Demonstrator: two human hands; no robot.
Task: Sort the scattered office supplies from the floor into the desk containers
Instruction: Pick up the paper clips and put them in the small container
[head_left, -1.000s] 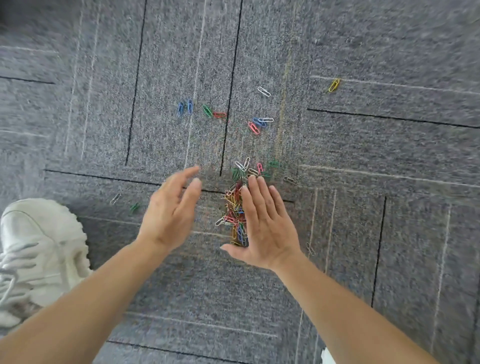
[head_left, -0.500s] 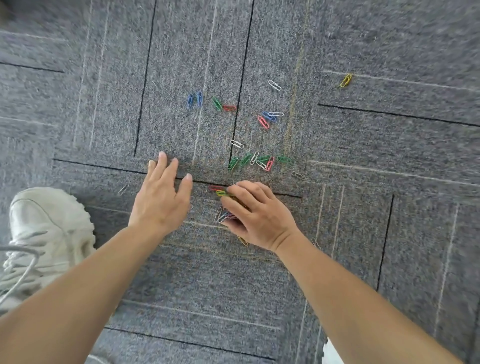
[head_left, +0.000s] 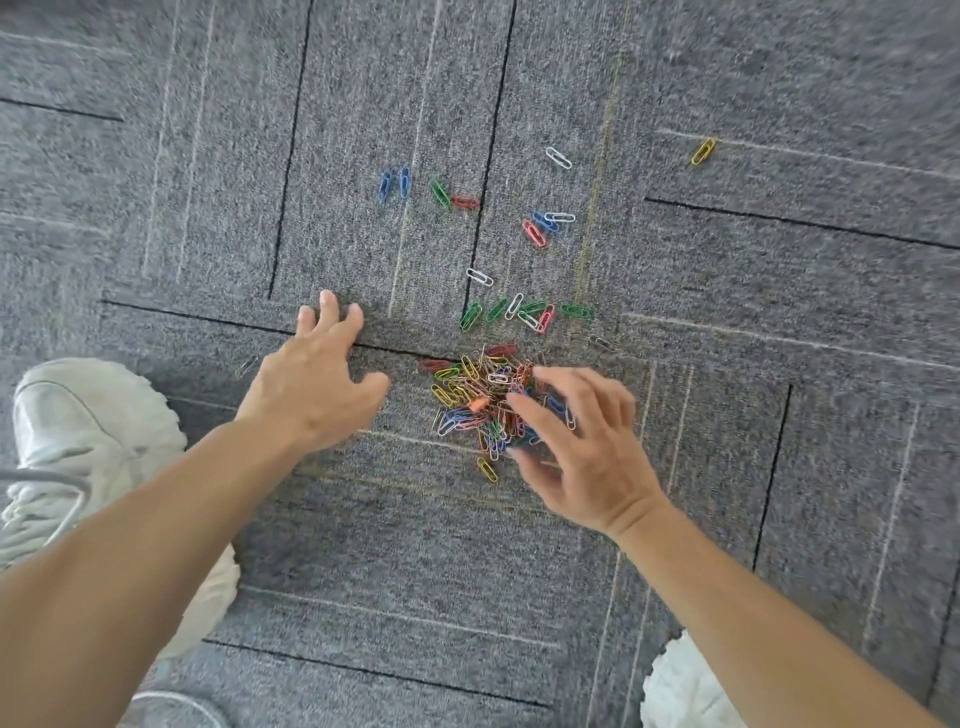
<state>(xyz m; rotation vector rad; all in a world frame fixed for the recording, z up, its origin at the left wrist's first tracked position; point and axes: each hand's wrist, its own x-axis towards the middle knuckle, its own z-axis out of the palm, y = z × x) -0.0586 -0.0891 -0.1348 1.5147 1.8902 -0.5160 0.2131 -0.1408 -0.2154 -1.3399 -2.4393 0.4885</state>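
A heap of coloured paper clips (head_left: 475, 395) lies on the grey carpet between my hands. My right hand (head_left: 587, 447) hovers over the heap's right side with bent, spread fingers, the fingertips and thumb touching clips at its edge. My left hand (head_left: 311, 374) rests to the left of the heap, fingers spread on the carpet and holding nothing. More clips lie scattered beyond: a green and white group (head_left: 519, 312), a pink, blue and white trio (head_left: 543, 223), two blue ones (head_left: 395, 182), a green and red pair (head_left: 452, 197) and a lone yellow one (head_left: 703, 150).
The floor is grey carpet tile (head_left: 779, 312) with dark seams. A white shoe (head_left: 78, 441) stands at the left just behind my left forearm, and the toe of another white shoe (head_left: 680, 686) shows at the bottom right. No desk or container is in view.
My right hand has opened and shifted right off the heap, which now shows spread out. My left hand stays flat on the carpet to the left.
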